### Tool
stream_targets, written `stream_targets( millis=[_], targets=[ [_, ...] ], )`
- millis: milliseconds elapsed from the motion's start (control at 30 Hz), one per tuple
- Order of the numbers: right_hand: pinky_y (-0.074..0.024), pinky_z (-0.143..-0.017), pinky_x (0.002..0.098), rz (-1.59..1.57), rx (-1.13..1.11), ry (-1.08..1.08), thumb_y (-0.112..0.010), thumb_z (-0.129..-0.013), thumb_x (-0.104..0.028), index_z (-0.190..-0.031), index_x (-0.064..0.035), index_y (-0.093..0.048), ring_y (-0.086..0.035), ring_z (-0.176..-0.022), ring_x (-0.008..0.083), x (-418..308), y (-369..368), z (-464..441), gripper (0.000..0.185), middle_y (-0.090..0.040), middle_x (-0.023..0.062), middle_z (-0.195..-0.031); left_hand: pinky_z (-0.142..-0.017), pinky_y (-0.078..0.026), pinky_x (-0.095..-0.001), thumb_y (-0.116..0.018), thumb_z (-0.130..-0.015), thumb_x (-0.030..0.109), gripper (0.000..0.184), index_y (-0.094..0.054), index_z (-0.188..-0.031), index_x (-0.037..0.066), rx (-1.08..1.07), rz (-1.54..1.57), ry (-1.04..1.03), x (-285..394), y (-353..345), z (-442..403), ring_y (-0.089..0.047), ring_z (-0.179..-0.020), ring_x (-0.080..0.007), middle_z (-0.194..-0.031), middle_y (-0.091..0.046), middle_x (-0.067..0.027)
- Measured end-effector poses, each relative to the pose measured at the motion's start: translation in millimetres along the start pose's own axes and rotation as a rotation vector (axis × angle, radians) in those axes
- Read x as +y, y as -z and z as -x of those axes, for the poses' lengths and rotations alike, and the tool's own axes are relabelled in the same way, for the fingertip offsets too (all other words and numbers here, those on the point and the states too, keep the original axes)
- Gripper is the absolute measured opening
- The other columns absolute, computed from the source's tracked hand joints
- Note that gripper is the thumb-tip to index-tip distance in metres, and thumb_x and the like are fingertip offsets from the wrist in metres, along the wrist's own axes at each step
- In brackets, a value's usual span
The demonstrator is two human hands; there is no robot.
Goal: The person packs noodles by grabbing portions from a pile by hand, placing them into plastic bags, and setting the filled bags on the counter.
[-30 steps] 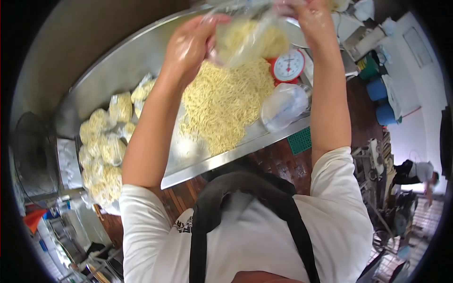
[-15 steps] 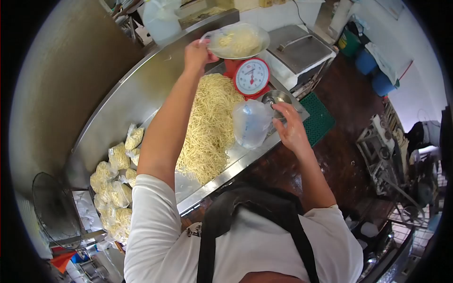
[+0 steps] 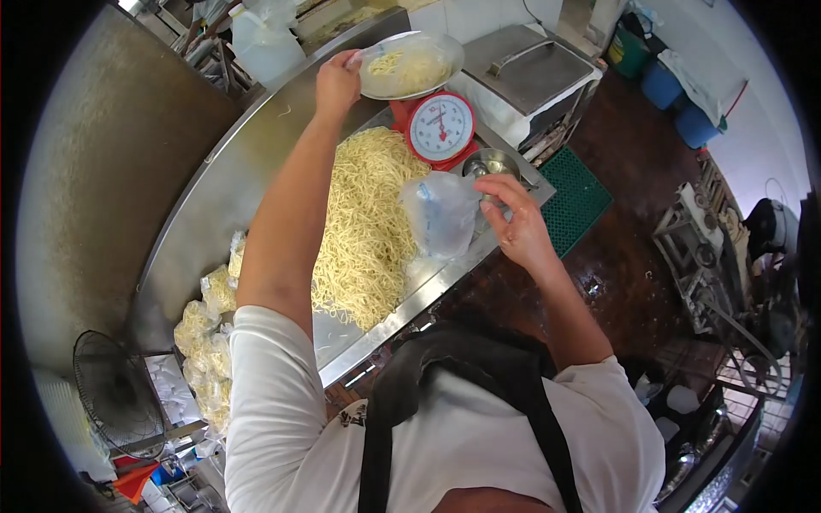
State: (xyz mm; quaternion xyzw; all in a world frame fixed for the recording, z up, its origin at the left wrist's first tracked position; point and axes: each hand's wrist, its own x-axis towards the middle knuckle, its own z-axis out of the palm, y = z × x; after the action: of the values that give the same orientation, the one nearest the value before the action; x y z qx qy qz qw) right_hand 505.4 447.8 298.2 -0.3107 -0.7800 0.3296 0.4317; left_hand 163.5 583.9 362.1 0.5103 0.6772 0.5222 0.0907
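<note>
1. Since a second ago, the noodle bag (image 3: pixel 400 67) has dropped from between both hands onto the pan (image 3: pixel 451 75) of the red scale (image 3: pixel 440 126), and the right hand (image 3: pixel 523 231) has swung down beside the clear plastic bags (image 3: pixel 438 218)
2. Left hand (image 3: pixel 339 85) pinches the noodle bag's loose edge at the rim; right fingers curl, thumb apart from them, and whether the tips touch plastic I can't tell
3. Watch that pinch: any pull or lift there could skew the dial, or drag the slick bag over the rim
4. Careful on the right too: the metal bowl (image 3: pixel 514 173) sits close, so a careless knuckle could knock it; thin clear bags could cling together
5. Containers now: noodles in the bag on the pan, noodles in the packed bags (image 3: pixel 205 342) at left, something shiny in the bowl, too small to name
6. Loose noodles (image 3: pixel 363 231) lie heaped on the steel table (image 3: pixel 342 355), near enough its edge that a brushing forearm could spill some
</note>
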Motion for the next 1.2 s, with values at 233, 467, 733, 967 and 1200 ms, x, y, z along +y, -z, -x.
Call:
stream_targets(
  millis=[233,467,733,967,1200],
  targets=[
    [-0.0489,-0.091,0.0359,0.109,0.099,0.306,-0.060,-0.082,0.005,-0.116,-0.0044,-0.064,-0.060,-0.110,0.0322,-70,-27,-50,0.035,-0.062,0.0147,-0.120,-0.041,-0.039,-0.0251,-0.053,-0.101,0.023,0.025,-0.066,-0.102,0.001,0.155,0.610,-0.081,75,89,57,-0.047,-0.045,-0.0088,-0.056,-0.050,-0.0007],
    [-0.0139,-0.114,0.0660,0.349,-0.421,0.764,-0.060,-0.081,-0.009,-0.130,-0.0155,-0.058,-0.054,-0.120,0.0303,-155,-152,-75,0.049,-0.065,0.0091,-0.113,-0.041,-0.040,-0.0247,-0.051,-0.102,0.023,0.027,-0.064,-0.098,0.000,0.193,0.478,0.228,17,231,222,-0.048,-0.046,-0.0092,-0.056,-0.048,-0.0002],
    [-0.0187,-0.116,0.0561,-0.045,-1.173,0.249,-0.065,-0.081,-0.010,-0.101,-0.0047,-0.063,-0.063,-0.099,0.0319,-109,-279,-15,0.021,-0.065,0.0146,-0.101,-0.038,-0.036,-0.0269,-0.048,-0.103,0.021,0.026,-0.061,-0.094,0.000,0.356,0.281,0.736,-165,322,425,-0.044,-0.040,-0.0104,-0.055,-0.043,0.0003],
    [-0.0443,-0.099,0.0397,-0.015,-0.883,0.439,-0.062,-0.086,-0.017,-0.128,-0.0066,-0.052,-0.059,-0.111,0.0350,-56,-399,141,0.045,-0.063,0.0169,-0.120,-0.047,-0.047,-0.0277,-0.051,-0.100,0.016,0.016,-0.063,-0.099,0.005,0.122,0.412,0.541,-141,323,458,-0.055,-0.051,-0.0103,-0.072,-0.058,-0.0025],
    [-0.0518,-0.081,0.0404,0.053,-0.937,0.177,-0.065,-0.083,-0.030,-0.102,-0.0027,-0.065,-0.065,-0.092,0.0336,-103,-453,122,0.034,-0.068,0.0172,-0.098,-0.105,-0.038,-0.0398,-0.073,-0.085,0.020,0.058,-0.049,-0.135,0.001,-0.001,0.009,0.170,-168,349,461,-0.048,-0.123,-0.0259,-0.130,-0.051,-0.0177]
  ],
)
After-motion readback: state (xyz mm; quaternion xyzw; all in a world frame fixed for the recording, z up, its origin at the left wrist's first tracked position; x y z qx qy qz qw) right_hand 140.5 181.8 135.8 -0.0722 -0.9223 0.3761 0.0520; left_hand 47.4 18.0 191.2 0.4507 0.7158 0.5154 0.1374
